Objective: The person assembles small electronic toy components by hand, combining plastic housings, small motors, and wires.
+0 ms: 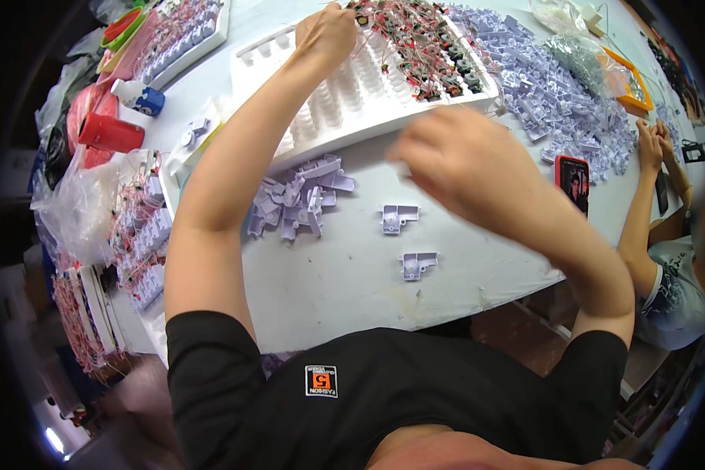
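My left hand (327,36) reaches to the far side of a white foam tray (317,117). Its fingers are curled beside a heap of small wired electrical parts (423,47) with red leads; whatever they hold is hidden. Above the table, in front of the tray, my right hand (454,153) is smeared by motion, its fingertips unclear. Two pale lilac plastic housings (399,218) (419,265) lie apart on the white table (337,290), open sides up. Left of them is a small pile of similar lilac housings (301,196).
A large heap of lilac plastic pieces (548,94) spreads at the right, near a red-cased phone (572,182). Another person's hands (652,146) are at the far right. At left stand a red cup (111,131), a white-and-blue bottle (139,97) and wired assemblies (145,235).
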The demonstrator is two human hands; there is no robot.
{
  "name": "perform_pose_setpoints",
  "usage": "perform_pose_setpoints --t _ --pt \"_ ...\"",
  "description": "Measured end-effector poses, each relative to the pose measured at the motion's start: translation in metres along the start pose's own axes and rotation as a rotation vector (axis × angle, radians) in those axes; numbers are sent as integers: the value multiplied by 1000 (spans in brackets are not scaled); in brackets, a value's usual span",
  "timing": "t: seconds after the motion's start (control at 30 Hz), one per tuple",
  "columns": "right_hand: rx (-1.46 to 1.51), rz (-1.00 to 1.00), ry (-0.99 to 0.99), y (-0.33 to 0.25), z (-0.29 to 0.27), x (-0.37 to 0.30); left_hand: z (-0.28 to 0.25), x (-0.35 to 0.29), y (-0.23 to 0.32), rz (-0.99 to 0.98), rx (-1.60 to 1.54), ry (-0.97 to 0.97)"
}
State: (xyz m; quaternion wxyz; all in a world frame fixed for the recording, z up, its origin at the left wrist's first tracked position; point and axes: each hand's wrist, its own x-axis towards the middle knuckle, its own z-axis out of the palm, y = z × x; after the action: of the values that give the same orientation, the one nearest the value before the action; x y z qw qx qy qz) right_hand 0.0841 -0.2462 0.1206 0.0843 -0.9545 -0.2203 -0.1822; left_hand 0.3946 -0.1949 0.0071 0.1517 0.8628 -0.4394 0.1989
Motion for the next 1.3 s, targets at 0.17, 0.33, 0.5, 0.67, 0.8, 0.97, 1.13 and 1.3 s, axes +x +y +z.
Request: perform_pose_setpoints --t 0.17,0.33,0.5,0.67,0.8,0.97,1.13,1.3 --pt "-343 17 139 115 53 92 -33 -19 6 80 -136 64" --pt "-247 231 112 184 90 151 -88 -8 -11 -391 -544 -23" --pt "142 290 2 237 128 173 -27 31 -59 -310 -639 56" --pt "236 495 -324 243 78 163 -23 53 -43 -247 -645 -263" --pt "4 406 -389 219 46 164 -27 39 -33 -231 -546 -317" --pt "-57 416 -462 195 30 164 -12 40 -30 -328 -670 -381" --pt "-131 412 -422 215 51 170 7 44 -39 -255 -903 -349" --pt "268 220 -343 222 59 172 -1 45 -30 -337 -965 -367"
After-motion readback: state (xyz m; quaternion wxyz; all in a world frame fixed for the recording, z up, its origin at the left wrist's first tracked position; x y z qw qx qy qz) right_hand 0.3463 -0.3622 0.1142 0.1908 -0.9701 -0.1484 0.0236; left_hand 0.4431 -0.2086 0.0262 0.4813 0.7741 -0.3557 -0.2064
